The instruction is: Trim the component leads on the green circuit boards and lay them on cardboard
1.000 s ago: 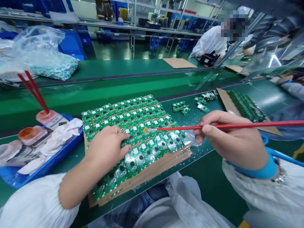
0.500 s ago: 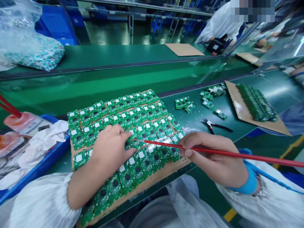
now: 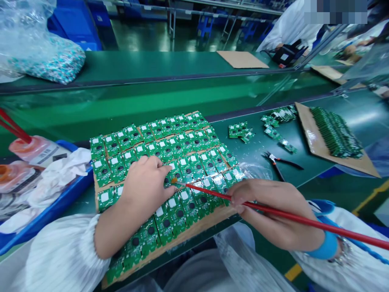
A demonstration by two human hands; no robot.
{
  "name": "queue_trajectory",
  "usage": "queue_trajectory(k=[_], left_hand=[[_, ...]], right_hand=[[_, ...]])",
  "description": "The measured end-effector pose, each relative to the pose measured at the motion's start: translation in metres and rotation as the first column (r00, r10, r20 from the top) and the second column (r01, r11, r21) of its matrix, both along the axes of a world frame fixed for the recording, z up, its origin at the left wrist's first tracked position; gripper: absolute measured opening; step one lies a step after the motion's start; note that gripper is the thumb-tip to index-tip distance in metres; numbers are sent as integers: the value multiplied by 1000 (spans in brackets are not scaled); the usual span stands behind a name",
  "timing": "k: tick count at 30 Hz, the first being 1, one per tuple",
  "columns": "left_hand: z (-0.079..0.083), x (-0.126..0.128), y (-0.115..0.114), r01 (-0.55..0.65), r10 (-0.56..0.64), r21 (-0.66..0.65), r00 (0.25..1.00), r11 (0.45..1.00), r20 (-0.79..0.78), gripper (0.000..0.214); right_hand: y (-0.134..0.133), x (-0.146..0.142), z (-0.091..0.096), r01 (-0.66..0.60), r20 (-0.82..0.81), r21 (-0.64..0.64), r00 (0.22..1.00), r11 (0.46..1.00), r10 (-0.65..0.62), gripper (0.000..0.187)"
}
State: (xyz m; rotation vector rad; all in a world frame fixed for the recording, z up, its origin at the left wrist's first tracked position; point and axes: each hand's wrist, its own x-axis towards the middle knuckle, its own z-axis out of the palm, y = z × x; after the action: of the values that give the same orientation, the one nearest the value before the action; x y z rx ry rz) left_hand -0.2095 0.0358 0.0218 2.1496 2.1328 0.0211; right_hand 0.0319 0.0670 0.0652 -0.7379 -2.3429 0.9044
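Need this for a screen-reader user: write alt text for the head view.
The right hand holds a red brush, its tip on one of many green circuit boards laid on cardboard; the left hand rests on the boards beside it. Pliers lie to the right.

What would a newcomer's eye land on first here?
A big sheet of green boards on cardboard fills the middle of the bench. The left hand rests flat on them, while the right hand holds a red brush, its tip on a board by the left fingers. A blue tray sits far left.
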Motion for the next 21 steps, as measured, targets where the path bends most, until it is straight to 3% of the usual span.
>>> queue_trajectory(k=[10, 17, 21], left_hand=[[2, -7, -6, 26, -26, 47, 1000, 999, -7, 46], [12, -21, -18, 20, -18, 23, 999, 1000, -51, 41], [10, -21, -19, 4, -4, 18, 1000, 1000, -26, 42]], right_hand=[[-6, 6, 12, 106, 31, 97, 994, 990, -109, 23], [-7, -18, 4, 3, -89, 124, 996, 992, 8, 20], [-6, -27, 1, -37, -74, 128, 996, 991, 47, 17]])
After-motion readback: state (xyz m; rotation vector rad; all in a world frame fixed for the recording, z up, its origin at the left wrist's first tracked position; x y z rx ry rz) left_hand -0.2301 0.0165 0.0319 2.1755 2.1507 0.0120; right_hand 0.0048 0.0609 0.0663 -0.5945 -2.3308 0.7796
